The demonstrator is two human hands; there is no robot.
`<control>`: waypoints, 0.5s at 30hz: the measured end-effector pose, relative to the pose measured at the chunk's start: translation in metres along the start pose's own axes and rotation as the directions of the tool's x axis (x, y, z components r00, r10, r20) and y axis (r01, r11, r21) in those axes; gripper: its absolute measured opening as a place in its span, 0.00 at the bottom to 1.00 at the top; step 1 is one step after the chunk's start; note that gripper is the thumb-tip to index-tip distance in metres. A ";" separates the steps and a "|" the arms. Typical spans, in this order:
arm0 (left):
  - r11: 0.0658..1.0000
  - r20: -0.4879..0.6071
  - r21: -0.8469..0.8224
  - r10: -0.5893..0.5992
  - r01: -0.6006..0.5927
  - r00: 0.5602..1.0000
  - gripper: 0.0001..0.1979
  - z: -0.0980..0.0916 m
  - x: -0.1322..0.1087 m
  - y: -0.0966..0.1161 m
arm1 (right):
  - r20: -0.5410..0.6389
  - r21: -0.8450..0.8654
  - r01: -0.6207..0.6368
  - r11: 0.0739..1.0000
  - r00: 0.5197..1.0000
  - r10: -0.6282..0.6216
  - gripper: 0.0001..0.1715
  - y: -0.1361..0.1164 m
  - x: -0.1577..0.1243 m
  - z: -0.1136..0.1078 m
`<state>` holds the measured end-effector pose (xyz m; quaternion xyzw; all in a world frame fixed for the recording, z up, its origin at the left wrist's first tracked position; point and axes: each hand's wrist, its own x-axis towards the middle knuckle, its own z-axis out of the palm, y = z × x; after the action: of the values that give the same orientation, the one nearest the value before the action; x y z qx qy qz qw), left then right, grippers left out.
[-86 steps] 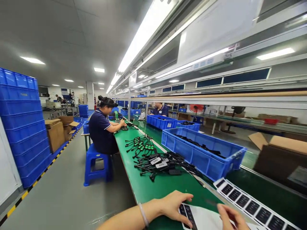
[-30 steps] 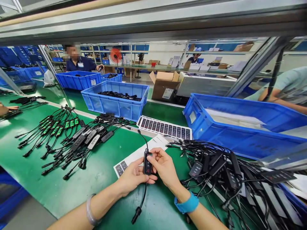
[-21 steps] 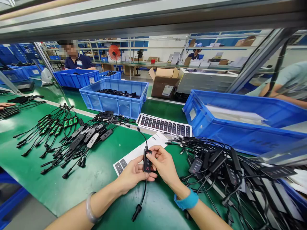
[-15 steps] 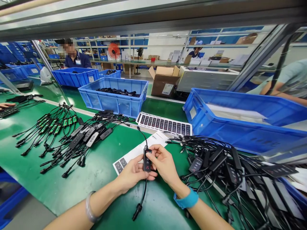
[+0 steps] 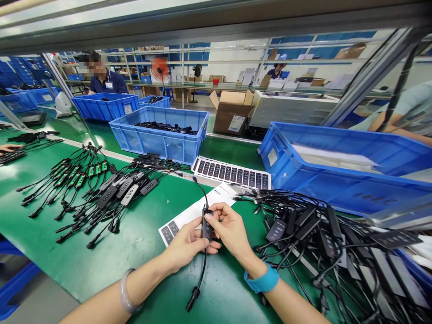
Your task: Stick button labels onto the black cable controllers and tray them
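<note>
Above the glossy green bench (image 5: pixel 111 254), the left hand (image 5: pixel 185 246) grips the black oblong plastic cabled controller (image 5: pixel 207 231), apparently bracing it face-up, while the right hand (image 5: pixel 231 228) pinches its upper end, thumb on the face.

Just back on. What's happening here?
A person's left hand holds a black cabled controller over the green bench, and the right hand has its thumb on the controller's face. A mostly bare label sheet lies behind, with a fuller label sheet farther back. More cabled units are piled left and right.
</note>
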<state>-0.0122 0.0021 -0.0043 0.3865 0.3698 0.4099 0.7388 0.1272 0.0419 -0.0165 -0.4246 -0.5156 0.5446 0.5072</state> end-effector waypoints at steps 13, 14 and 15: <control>0.999 -0.018 -0.012 0.038 -0.038 0.999 0.27 -0.001 0.003 -0.005 | 0.138 -0.202 -0.043 0.978 0.988 0.071 0.43 0.002 0.002 -0.003; 0.999 -0.009 -0.015 0.045 -0.045 0.999 0.28 0.000 0.003 -0.007 | 0.194 -0.218 -0.046 0.975 0.977 0.089 0.45 0.002 0.002 -0.003; 0.998 -0.002 -0.022 0.051 -0.051 0.999 0.30 0.000 0.003 -0.010 | 0.223 -0.231 -0.046 0.972 0.970 0.099 0.43 0.003 0.001 -0.003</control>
<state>-0.0079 0.0012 -0.0137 0.3871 0.3558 0.4329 0.7322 0.1294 0.0438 -0.0201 -0.4311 -0.6138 0.5469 0.3719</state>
